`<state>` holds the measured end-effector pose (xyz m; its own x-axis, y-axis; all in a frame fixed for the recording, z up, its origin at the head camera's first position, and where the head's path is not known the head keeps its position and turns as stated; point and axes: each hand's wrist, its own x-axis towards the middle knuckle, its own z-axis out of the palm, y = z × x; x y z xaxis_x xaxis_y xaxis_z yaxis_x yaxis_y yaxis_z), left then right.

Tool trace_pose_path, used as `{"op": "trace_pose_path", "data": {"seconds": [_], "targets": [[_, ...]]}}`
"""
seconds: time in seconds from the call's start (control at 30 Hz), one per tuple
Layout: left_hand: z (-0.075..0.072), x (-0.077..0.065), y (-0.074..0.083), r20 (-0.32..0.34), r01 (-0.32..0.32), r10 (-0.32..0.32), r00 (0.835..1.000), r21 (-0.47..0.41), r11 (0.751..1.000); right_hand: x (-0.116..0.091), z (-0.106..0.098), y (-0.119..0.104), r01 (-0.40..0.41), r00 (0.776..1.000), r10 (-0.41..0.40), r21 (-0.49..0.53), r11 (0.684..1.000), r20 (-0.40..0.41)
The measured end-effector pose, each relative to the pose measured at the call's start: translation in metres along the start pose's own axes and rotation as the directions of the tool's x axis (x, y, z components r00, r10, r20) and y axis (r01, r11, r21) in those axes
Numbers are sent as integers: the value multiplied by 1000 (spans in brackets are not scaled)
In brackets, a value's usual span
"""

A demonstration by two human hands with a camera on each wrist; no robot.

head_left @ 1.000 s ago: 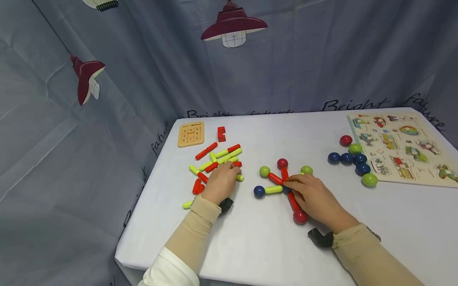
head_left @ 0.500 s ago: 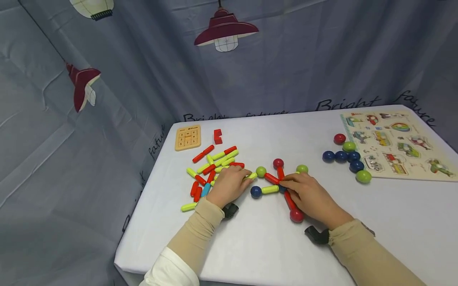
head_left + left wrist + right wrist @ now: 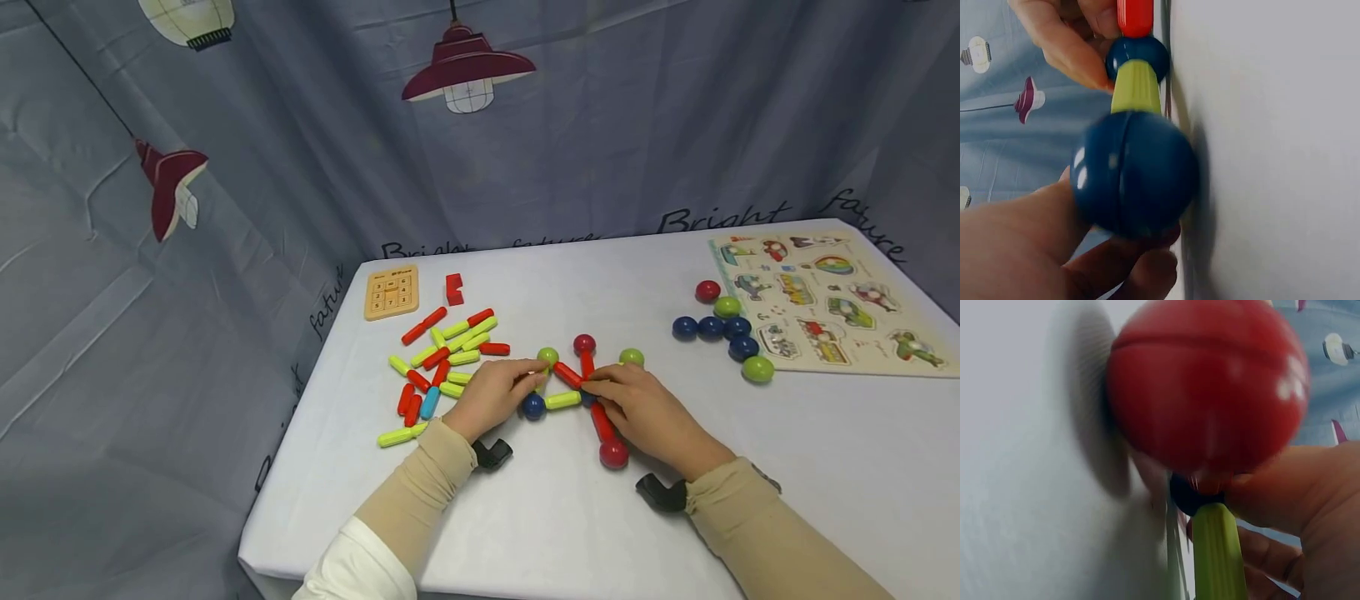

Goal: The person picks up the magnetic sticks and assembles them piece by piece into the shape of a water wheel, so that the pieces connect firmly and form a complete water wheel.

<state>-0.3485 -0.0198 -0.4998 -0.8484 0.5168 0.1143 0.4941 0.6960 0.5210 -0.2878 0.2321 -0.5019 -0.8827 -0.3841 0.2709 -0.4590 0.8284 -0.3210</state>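
A ball-and-stick construction lies on the table. Its dark blue centre ball (image 3: 588, 399) is held by my right hand (image 3: 652, 412). From it, red sticks (image 3: 567, 375) run to a green ball (image 3: 547, 357) and to red balls (image 3: 584, 343) (image 3: 1207, 381), while a yellow-green stick (image 3: 562, 401) leads to an outer blue ball (image 3: 533, 407). My left hand (image 3: 495, 396) pinches another yellow-green stick, mostly covered by the fingers, between the green and outer blue balls. In the left wrist view, the blue ball (image 3: 1135, 175) hides part of the left fingers. Another green ball (image 3: 632, 357) sits beyond the right hand.
Loose red, yellow-green and blue sticks (image 3: 430, 402) are spread left of the left hand. Behind them are a wooden number board (image 3: 392, 292) and a red block (image 3: 453, 289). At right, several loose balls (image 3: 711, 328) lie beside a picture puzzle board (image 3: 817, 304).
My left hand has moved right from the loose sticks, bringing a yellow-green stick to the construction's left side. My right hand keeps hold at the centre. The head view has shifted slightly.
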Motion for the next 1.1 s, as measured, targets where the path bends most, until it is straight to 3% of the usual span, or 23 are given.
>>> {"op": "trace_pose_path", "data": {"seconds": [0.27,0.53,0.63,0.73,0.83,0.97,1.1], "targets": [[0,0,1,35,-73,70,997,105,992,-1,1,0,1,1000,-1,-12,1000,0],[-7,0,-3,67,-68,58,996,158,985,0,1,0,-21,1000,21,4,1000,8],[-7,-1,-4,116,-70,53,992,146,987,-1,1,0,-27,1000,27,10,1000,11],[-8,-1,-3,188,-112,80,979,163,980,-1,1,0,-34,999,34,23,999,8],[-9,-2,-3,224,-180,130,966,222,958,-1,0,1,-42,999,42,36,998,6],[-10,-3,-3,229,-259,196,953,287,922,-1,0,2,-54,999,54,43,998,8],[-10,-3,-3,216,-286,230,949,280,917,-2,0,3,-65,998,65,37,997,13]]}}
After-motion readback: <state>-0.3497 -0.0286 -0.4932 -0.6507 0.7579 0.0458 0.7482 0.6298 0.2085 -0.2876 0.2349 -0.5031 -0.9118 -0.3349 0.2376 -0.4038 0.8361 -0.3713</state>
